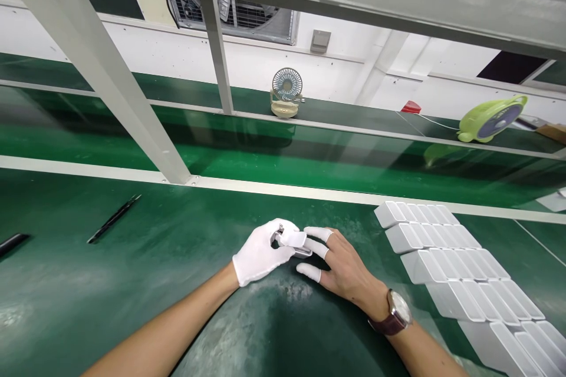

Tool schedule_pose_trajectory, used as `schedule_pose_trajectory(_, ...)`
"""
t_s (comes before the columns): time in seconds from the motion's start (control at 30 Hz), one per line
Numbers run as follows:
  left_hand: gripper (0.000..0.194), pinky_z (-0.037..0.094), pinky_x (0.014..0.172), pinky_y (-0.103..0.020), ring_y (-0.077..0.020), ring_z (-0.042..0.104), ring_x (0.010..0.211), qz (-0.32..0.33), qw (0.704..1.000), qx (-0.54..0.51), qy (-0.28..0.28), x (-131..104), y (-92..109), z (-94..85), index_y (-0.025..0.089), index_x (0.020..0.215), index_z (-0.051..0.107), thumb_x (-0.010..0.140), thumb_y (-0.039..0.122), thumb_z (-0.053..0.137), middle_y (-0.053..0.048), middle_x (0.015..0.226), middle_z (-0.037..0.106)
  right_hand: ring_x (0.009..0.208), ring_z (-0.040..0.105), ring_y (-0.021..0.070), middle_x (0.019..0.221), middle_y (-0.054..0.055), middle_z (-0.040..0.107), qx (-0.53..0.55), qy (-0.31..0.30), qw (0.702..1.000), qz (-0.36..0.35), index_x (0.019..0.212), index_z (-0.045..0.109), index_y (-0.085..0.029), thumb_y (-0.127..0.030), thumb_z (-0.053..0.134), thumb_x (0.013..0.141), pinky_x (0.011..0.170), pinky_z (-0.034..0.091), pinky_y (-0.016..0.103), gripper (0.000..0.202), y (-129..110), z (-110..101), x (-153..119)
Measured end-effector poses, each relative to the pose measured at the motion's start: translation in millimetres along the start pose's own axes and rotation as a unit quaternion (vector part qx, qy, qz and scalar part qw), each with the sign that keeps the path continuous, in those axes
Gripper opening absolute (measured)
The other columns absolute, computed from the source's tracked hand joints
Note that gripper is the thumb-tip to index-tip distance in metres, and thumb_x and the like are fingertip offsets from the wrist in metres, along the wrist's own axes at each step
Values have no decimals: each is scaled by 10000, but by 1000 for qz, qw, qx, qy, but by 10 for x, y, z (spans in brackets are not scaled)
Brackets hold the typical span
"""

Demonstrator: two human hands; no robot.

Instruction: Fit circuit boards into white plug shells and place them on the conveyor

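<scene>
In the middle of the green tabletop, my left hand [264, 252], in a white glove, grips a small white case [295, 240] with a silvery lower edge. Part of the case is hidden by the gloved fingers, and its exact kind does not show. Just to the right is my right hand [338, 259], with white cots on its fingertips and a watch [400, 308] at the wrist. Its fingers are spread, the upper ones close to the case's right edge. Whether they touch it I cannot tell.
Rows of translucent white boxes [455, 265] stand at the right. Black tweezers [114, 219] and a dark object [13, 243] lie at the left. A slanted metal post [132, 106] meets the table's back rail. Beyond it are a green conveyor belt [283, 162], a small fan [286, 91] and a lime-green fan [490, 119].
</scene>
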State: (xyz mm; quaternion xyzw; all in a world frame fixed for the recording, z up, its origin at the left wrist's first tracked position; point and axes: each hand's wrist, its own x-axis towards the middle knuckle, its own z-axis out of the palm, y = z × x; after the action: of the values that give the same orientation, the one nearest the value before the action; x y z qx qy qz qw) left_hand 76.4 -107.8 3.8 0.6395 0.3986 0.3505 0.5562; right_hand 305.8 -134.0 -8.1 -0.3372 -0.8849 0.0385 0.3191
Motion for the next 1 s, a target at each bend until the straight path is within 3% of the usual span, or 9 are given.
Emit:
schedule_pose_trajectory(0.23, 252, 526, 823, -336, -203, 665, 903, -1, 1000, 21, 6, 0, -39, 1, 172, 1041, 626, 798, 189, 687, -47, 996, 707, 1120, 621, 271, 1243, 140, 628, 3, 44, 999, 25, 1283, 551, -236, -314, 730, 900, 931, 540, 474, 431, 23, -75, 14)
schedule_pose_trajectory(0.57, 243, 520, 789, -322, -192, 655, 862, 13, 998, 57, 7, 8, 3, -1, 186, 1027, 648, 786, 175, 675, -30, 959, 709, 1125, 623, 268, 1225, 119, 642, -6, -3, 1000, 0, 1222, 605, -262, -310, 687, 934, 956, 527, 471, 303, 73, -139, 42)
schedule_pose_trajectory(1.0, 219, 522, 794, -322, -196, 660, 878, 25, 999, 46, 5, 2, 20, 6, 191, 1020, 654, 801, 178, 663, -32, 982, 709, 1200, 600, 248, 1296, 107, 604, 85, -40, 995, 37, 1233, 595, -276, -264, 638, 963, 993, 528, 446, 273, 42, -107, 35)
